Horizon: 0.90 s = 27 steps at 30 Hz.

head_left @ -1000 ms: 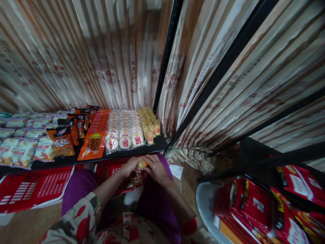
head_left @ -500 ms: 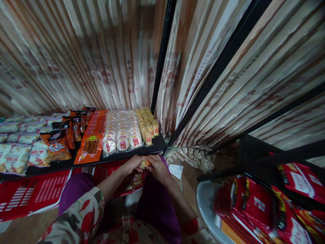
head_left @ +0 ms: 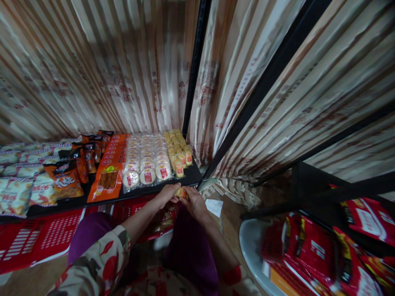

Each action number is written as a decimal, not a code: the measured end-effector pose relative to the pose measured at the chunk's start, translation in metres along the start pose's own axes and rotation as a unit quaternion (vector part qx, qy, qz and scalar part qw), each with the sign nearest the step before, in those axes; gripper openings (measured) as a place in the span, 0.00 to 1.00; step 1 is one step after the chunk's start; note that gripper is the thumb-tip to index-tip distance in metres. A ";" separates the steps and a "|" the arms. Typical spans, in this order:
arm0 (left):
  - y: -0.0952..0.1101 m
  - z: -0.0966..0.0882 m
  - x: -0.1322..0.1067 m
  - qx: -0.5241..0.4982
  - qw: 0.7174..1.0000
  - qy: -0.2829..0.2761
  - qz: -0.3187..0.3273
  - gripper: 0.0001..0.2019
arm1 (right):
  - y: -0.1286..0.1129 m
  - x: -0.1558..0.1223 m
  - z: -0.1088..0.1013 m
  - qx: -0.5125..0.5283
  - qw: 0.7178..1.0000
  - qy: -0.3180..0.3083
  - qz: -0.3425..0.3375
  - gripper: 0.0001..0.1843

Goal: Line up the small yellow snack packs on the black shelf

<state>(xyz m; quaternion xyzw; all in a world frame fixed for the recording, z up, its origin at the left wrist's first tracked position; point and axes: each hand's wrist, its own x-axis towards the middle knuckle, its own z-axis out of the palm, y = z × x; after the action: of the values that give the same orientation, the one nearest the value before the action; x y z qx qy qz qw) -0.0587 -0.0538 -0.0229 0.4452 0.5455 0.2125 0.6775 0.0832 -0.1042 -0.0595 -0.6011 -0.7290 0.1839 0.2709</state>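
Note:
Between my two hands is a small yellow wrapped snack cake (head_left: pixel 181 192). My left hand (head_left: pixel 168 195) pinches its left end, and my right hand (head_left: pixel 195 203) grips it from the other side; parts of the cake are hidden by the fingers. Both hands are just in front of the black shelf's (head_left: pixel 197 176) edge, above a red basket (head_left: pixel 145 234) with more wrapped pieces inside. On the shelf nearby stand rows of similar yellow snack cakes (head_left: pixel 179 168), beside round white wrapped cakes (head_left: pixel 147 176).
An orange snack packet (head_left: pixel 106 181), orange-black bags (head_left: pixel 64 181) and white bags (head_left: pixel 15 195) line the shelf leftward. Another red basket (head_left: pixel 40 238) is below. Right are a grey tub (head_left: pixel 251 246) and red packets (head_left: pixel 317 246). Black posts (head_left: pixel 197 61) stand before striped curtains (head_left: pixel 129 74).
Both hands have risen slightly toward the shelf edge with the snack cake, which has turned between the fingers and shows more of itself. The view has shifted a little.

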 end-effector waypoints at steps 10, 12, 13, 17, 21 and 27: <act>0.004 0.009 0.002 -0.084 0.994 0.023 0.062 0.17 | 0.007 0.007 0.004 -0.003 0.995 0.077 0.062 0.22; 0.004 0.012 0.004 -0.106 0.992 0.030 0.062 0.14 | 0.008 0.008 0.004 -0.011 0.993 0.093 0.074 0.22; 0.004 0.013 0.005 -0.115 0.991 0.034 0.060 0.12 | 0.008 0.008 0.004 -0.016 0.991 0.101 0.080 0.22; 0.006 0.018 0.010 -0.138 0.988 0.045 0.060 0.05 | 0.010 0.011 0.005 -0.028 0.987 0.127 0.093 0.23; 0.009 0.021 0.012 -0.157 0.983 0.057 0.071 0.02 | 0.013 0.014 0.007 -0.027 0.986 0.141 0.088 0.24; 0.011 0.024 0.018 -0.178 0.978 0.065 0.092 0.03 | 0.015 0.019 0.006 -0.014 0.981 0.169 0.092 0.25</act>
<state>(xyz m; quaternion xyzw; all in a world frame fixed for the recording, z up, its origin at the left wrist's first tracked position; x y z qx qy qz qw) -0.0285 -0.0435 -0.0232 0.3515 0.4985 0.3960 0.6864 0.0889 -0.0819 -0.0702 -0.6916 -0.6170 0.0938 0.3637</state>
